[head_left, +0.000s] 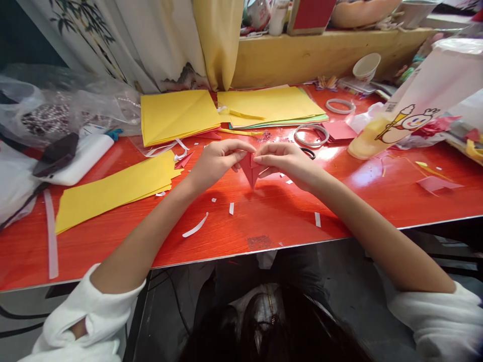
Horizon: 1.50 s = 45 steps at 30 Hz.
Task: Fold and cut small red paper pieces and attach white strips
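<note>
A folded piece of red paper [251, 173] hangs point-down between my hands, just above the red table [279, 213]. My left hand [222, 161] pinches its upper left edge between thumb and fingers. On the other side, my right hand [282, 160] pinches the upper right edge, its fingertips almost meeting those of the left. A crease runs down the paper toward its tip. The fingers cover the upper part of the fold.
Yellow paper stacks [177, 118] lie behind and left, with cut yellow sheets [116, 188] nearer. Tape rolls [311, 136] and red paper squares [339, 131] sit behind my right hand. A tall drink cup [411, 100] stands right. White paper scraps [231, 208] are scattered in front.
</note>
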Available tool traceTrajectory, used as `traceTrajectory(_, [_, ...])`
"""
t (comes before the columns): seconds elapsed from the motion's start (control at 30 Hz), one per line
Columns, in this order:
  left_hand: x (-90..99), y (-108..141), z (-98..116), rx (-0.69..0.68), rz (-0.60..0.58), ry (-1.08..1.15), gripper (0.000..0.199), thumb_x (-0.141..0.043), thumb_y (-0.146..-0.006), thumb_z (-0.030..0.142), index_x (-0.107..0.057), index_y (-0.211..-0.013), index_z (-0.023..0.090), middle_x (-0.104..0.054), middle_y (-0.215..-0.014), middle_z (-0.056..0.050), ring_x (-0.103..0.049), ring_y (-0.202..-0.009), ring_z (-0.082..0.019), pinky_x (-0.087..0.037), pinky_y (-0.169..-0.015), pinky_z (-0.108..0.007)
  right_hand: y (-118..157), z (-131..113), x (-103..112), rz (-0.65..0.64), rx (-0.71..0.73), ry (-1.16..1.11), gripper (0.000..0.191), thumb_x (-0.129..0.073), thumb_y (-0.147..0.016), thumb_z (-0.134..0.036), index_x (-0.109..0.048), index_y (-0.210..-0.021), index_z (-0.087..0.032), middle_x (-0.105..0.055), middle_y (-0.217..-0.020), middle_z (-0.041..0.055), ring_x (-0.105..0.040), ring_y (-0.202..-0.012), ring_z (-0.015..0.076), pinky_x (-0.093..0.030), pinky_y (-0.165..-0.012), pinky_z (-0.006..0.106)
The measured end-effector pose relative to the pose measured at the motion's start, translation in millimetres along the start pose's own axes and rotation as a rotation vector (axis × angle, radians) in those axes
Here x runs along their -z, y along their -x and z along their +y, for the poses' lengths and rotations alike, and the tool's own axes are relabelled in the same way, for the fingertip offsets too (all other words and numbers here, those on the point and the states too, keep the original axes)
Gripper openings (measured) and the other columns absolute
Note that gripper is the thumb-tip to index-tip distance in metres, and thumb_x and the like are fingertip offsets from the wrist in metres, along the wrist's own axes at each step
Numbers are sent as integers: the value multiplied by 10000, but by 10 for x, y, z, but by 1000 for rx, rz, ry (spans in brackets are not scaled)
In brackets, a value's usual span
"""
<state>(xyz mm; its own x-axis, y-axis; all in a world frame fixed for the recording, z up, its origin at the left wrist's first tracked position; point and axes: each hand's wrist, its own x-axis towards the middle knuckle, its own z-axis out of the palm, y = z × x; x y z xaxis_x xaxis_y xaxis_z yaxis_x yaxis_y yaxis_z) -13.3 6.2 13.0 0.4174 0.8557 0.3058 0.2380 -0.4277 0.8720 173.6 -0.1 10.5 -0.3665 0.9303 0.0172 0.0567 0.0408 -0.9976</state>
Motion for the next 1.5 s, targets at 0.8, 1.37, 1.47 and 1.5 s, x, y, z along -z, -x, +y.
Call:
traceTrajectory(0.8, [-74,29,14,-151,224,-65,61,-597,-783,177,-645,-820,181,-663,-836,-15,-611,-806,-128,-495,-772,-270,22,20,-42,8,66,-79,117,-656,-752,-253,-652,-766,-137,-650,-646,18,-622,-570,97,-536,-592,227])
traceTrajectory(1.37, [-38,-8,-18,-58,51,176,109,-643,-739,152,-607,-839,177,-615,-823,-3,-594,-787,-109,-505,-714,-239,21,40,-32,51,218,151,187,-618,-786,-333,-653,-776,-149,-573,-575,-19,-534,-521,75,-456,-529,215])
traceTrajectory(1.47, [-45,-13,-32,-67,55,170,128,-646,-729,126,-593,-836,172,-603,-815,0,-587,-785,-101,-502,-739,-237,10,42,-21,70,265,187,184,-587,-812,-309,-647,-759,-144,-548,-576,-24,-505,-514,67,-425,-514,208])
traceTrajectory(1.5, [-46,-12,-30,-73,54,160,129,-646,-730,128,-596,-841,169,-606,-822,-4,-587,-792,-103,-501,-751,-241,7,41,-18,78,275,200,185,-581,-817,-305,-644,-753,-143,-540,-576,-25,-498,-514,67,-417,-513,208])
